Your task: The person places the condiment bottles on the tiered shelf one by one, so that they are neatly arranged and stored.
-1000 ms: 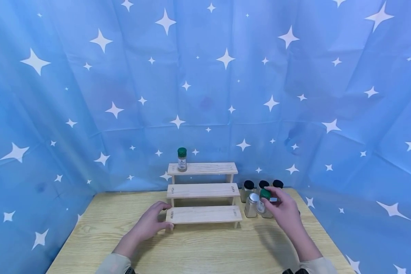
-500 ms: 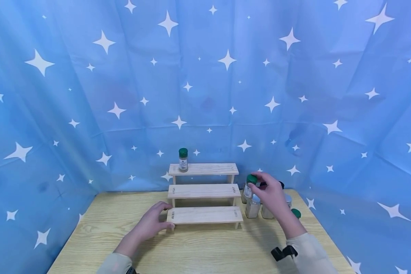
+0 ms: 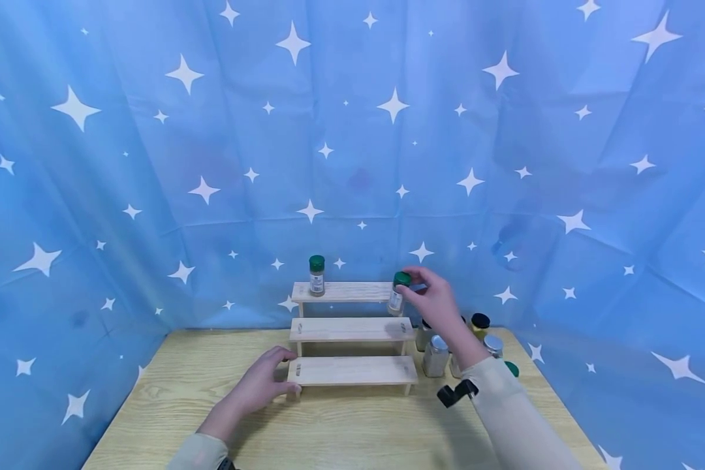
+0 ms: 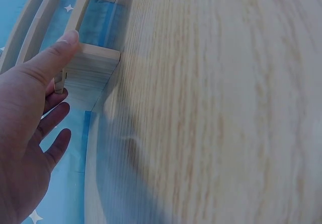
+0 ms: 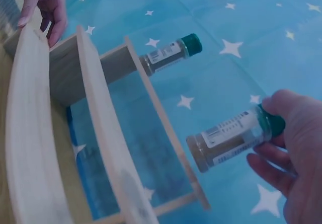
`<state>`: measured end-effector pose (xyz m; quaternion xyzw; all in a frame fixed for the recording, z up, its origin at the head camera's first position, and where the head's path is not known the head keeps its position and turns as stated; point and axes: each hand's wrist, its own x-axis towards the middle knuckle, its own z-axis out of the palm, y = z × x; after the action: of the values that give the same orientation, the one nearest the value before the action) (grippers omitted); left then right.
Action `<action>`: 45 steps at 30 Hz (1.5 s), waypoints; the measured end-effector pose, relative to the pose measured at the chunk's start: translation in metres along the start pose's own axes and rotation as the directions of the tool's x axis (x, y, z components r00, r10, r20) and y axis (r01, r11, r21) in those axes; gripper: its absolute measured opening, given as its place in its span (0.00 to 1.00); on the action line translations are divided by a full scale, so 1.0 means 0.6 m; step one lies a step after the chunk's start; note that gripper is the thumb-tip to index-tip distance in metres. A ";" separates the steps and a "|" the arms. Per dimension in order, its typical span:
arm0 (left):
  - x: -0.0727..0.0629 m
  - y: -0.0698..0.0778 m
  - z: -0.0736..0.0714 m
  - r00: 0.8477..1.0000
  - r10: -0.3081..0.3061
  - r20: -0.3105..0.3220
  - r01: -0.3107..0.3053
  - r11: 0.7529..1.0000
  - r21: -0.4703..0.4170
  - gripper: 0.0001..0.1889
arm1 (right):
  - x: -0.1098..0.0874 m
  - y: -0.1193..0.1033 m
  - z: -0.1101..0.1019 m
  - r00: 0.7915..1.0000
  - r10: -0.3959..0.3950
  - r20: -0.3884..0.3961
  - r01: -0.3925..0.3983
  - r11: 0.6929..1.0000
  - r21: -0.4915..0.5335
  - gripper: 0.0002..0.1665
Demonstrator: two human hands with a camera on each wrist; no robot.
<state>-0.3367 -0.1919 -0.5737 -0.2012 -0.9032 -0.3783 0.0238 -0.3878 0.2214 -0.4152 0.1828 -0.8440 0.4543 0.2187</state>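
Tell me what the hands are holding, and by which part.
Right hand: a jar, by its green cap. Left hand: the wooden rack, gripped at the left end of its lowest step.

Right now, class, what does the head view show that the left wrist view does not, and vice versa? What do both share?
Only the head view: the right hand holding a green-lidded jar, a second green-lidded jar on the top shelf, and several jars right of the wooden rack.

Only the left wrist view: the lower fingertips of the left hand and the broad side of a rack leg.

Both: the left hand pinching the rack's end, the table and the starry curtain.
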 end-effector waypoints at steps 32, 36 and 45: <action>0.001 -0.008 0.004 1.000 0.024 -0.003 -0.024 1.000 0.013 0.38 | 0.130 -0.036 0.140 0.991 0.077 0.107 -0.099 0.972 0.213 0.21; 0.002 -0.007 0.004 1.000 0.028 -0.011 -0.028 0.999 0.016 0.38 | 0.137 -0.034 0.148 0.992 0.078 0.097 -0.097 0.973 0.209 0.21; 0.003 -0.006 0.000 1.000 0.018 -0.002 -0.018 1.000 0.013 0.38 | 0.141 -0.035 0.164 0.993 0.072 0.095 -0.089 0.978 0.186 0.19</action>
<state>-0.3395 -0.1939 -0.5757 -0.2087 -0.9038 -0.3724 0.0295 -0.4681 0.1177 -0.4039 0.1881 -0.8123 0.5329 0.1445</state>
